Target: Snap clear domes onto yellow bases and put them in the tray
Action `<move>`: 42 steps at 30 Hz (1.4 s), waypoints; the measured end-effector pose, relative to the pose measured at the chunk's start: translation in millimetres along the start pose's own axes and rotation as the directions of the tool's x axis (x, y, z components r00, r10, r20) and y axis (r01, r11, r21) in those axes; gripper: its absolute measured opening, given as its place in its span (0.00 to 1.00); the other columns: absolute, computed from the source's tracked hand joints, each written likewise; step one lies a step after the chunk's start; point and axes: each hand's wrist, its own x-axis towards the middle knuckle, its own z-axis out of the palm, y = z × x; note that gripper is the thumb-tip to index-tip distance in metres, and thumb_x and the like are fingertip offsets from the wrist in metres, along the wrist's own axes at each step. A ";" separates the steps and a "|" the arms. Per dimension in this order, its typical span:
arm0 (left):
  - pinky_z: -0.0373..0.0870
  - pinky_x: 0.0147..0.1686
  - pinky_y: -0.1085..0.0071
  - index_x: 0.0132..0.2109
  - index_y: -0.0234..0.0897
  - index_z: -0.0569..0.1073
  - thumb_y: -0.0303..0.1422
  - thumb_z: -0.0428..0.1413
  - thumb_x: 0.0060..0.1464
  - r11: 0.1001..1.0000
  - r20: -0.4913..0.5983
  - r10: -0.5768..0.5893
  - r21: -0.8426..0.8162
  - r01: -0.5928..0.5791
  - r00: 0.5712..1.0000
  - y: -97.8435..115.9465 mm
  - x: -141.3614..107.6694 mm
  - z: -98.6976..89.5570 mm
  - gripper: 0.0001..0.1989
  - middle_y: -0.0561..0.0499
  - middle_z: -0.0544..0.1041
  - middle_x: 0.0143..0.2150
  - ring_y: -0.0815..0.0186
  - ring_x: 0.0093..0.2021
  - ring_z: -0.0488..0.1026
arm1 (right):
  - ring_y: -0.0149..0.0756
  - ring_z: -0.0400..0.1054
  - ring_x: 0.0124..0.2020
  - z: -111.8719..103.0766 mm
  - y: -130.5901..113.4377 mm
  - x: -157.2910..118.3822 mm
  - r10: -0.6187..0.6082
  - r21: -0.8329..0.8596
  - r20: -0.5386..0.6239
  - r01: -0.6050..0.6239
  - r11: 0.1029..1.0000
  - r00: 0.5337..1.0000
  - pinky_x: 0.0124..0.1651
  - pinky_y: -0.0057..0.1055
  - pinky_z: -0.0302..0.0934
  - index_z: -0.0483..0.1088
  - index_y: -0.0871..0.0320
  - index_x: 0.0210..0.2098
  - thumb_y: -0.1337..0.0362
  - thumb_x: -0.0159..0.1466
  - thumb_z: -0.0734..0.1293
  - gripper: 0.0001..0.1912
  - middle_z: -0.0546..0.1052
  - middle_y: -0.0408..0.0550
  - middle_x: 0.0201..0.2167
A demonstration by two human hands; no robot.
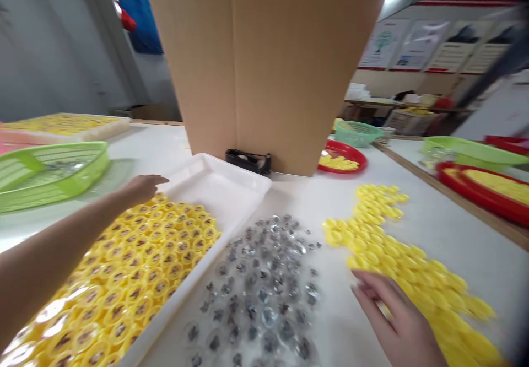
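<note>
My left hand reaches over the far left part of a white tray. Rows of yellow round caps with dark printed centres fill much of that tray. The hand's fingers point right, and their undersides are hidden, so any hold is unclear. On the right, my right hand hovers beside a spread of plain yellow round caps. Its thumb and forefinger are slightly apart with nothing visible between them. Many clear round pieces with dark printed figures lie loose on the table between the tray and this hand.
A tall cardboard sheet stands behind the tray, with a black tape dispenser at its foot. A green basket is at left. A red plate and a teal basket stand at the back right. A wooden strip crosses the right side.
</note>
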 end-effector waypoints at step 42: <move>0.61 0.47 0.58 0.35 0.38 0.77 0.31 0.56 0.46 0.775 -0.182 0.592 -0.140 -0.616 0.785 362.4 -89.5 13.5 0.08 0.42 0.72 0.43 0.53 0.48 0.63 | 0.56 0.41 0.65 0.2 -20.4 1.2 0.019 -0.336 0.432 0.142 0.931 0.902 0.61 0.57 0.29 0.57 0.46 0.61 0.41 0.64 0.48 0.31 0.56 0.51 0.63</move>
